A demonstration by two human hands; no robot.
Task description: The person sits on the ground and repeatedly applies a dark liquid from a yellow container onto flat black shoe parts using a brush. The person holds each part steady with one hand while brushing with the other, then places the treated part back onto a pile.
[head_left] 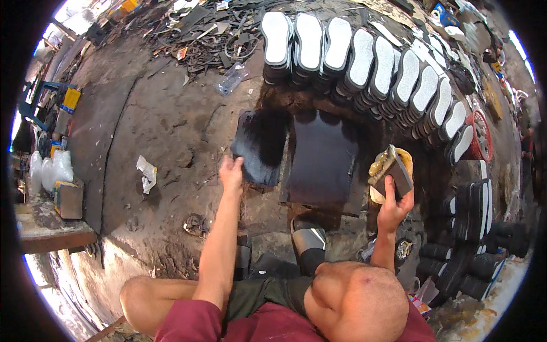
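Head view: left hand, fingers spread, grip loose, rests on the near-left edge of the dark sheet lying on the floor. Right hand, right of sheet, grip closed on glue brush. Pin sheet flat; stroke evenly, edge to edge.

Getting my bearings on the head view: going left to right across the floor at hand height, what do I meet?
Cardboard box on the bench → crumpled paper scrap → left hand touching the dark sheet → larger dark panel → right hand holding a brush block → stacked dark soles.
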